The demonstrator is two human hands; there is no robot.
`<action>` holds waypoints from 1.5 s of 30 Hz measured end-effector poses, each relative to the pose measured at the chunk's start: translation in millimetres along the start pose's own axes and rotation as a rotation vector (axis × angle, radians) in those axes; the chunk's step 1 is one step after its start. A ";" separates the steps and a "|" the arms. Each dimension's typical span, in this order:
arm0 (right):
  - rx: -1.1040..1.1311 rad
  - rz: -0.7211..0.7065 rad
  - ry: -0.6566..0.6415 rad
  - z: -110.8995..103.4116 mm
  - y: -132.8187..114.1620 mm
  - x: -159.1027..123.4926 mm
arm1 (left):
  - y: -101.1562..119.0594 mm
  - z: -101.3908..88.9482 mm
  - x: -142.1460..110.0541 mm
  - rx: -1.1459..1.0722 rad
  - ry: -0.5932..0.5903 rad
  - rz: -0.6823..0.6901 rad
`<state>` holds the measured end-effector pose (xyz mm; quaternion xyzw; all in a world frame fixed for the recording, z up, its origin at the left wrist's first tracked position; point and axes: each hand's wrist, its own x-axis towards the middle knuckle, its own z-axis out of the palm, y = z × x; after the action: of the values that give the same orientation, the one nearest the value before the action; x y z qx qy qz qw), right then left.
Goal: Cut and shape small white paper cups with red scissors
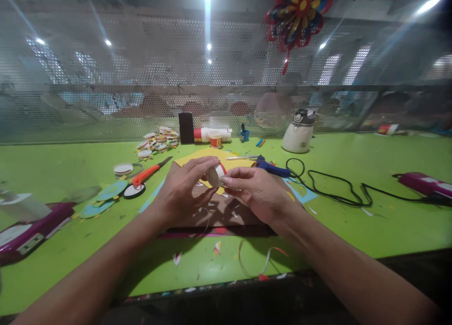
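Note:
Both of my hands meet over the middle of the green table [353, 231]. My left hand [183, 191] and my right hand [257, 191] pinch a small paper cup [216, 175], white with a red band, held on its side between the fingertips. Under the hands lie a brown board [226, 214] with paper scraps and a yellow sheet [197, 158].
Orange-handled scissors [150, 172] and blue paper discs [111, 191] lie at the left, with stacked cup rings [158, 141] behind. A blue glue gun [270, 167] with a black cord [339, 193] lies to the right. A white pot [298, 132] stands by the mesh wall. A pinwheel [298, 12] hangs above.

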<state>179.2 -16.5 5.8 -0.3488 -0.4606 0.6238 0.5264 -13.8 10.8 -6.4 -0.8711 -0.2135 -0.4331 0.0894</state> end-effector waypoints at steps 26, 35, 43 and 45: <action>0.022 -0.030 0.000 1.5 -4.5 -1.1 | 3.9 -2.5 -1.4 -0.117 -0.016 -0.164; 0.009 -0.014 0.005 3.8 -3.4 -4.7 | 1.1 0.8 -3.1 -0.180 -0.073 -0.243; 0.051 0.027 0.010 4.2 -3.1 -2.9 | 3.0 1.4 -3.4 -0.156 -0.064 -0.231; 0.070 0.038 0.009 4.5 -3.0 -2.9 | 1.8 1.8 -3.9 -0.142 -0.064 -0.214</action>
<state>176.7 -20.2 9.9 -0.3415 -0.4296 0.6478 0.5284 -13.8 8.7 -10.5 -0.8607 -0.2770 -0.4263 -0.0260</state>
